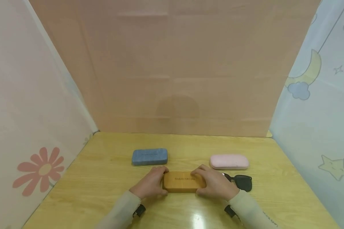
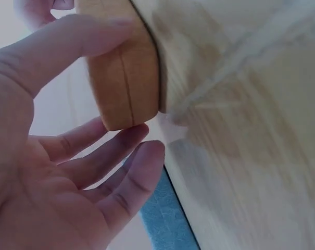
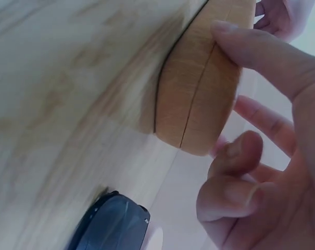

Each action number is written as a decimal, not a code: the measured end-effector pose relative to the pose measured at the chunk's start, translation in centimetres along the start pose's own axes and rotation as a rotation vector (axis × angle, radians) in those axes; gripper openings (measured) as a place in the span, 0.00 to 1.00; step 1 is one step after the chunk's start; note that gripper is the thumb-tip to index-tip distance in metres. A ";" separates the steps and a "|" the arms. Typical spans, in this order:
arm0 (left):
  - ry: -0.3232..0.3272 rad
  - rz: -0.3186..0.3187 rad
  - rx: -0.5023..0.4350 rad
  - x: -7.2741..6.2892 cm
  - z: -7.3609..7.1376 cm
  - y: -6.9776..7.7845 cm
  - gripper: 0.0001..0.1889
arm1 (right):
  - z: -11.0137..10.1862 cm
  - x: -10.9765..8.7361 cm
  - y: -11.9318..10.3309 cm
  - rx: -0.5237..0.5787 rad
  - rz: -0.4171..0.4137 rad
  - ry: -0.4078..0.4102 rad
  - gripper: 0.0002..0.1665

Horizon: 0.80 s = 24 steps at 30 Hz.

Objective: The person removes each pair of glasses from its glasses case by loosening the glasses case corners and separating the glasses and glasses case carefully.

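Observation:
An orange-tan glasses case (image 1: 184, 182) with dark lettering on its lid lies at the middle of the table, long side toward me. My left hand (image 1: 152, 183) grips its left end, thumb on the near side and fingers around the far side. At the other end my right hand (image 1: 217, 183) holds it the same way. In the left wrist view the thumb presses along the seam of the case (image 2: 123, 88). The right wrist view shows the seam of the closed case (image 3: 199, 99) under the right thumb, with the other fingers partly curled behind it.
A blue glasses case (image 1: 149, 157) lies behind my left hand, and a pink one (image 1: 229, 162) behind my right. Black sunglasses (image 1: 243, 182) rest beside the right hand, partly hidden by it. Cloth walls (image 1: 175, 63) enclose the wooden table (image 1: 97, 178) at the back and sides.

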<state>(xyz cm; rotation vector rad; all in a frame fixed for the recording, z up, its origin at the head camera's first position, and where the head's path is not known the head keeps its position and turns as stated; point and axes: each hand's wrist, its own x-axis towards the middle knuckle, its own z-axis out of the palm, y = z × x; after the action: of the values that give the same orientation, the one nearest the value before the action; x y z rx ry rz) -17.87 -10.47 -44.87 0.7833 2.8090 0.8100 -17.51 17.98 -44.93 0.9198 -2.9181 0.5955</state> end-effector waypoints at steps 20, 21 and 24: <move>-0.043 -0.036 0.017 1.6 0.6 -0.1 0.42 | -0.6 0.5 0.3 -0.009 -0.006 -0.031 0.35; -0.044 -0.035 0.013 1.5 0.6 -0.1 0.43 | -0.5 0.5 0.3 -0.008 -0.008 -0.032 0.35; -0.041 -0.028 0.005 1.2 0.6 -0.2 0.43 | -0.4 0.4 0.3 0.000 -0.022 -0.032 0.34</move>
<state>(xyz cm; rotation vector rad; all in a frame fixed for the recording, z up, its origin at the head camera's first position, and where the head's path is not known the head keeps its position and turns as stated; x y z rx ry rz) -18.81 -9.68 -45.45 0.7512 2.7807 0.7744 -18.02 18.11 -44.65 0.9692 -2.9322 0.5847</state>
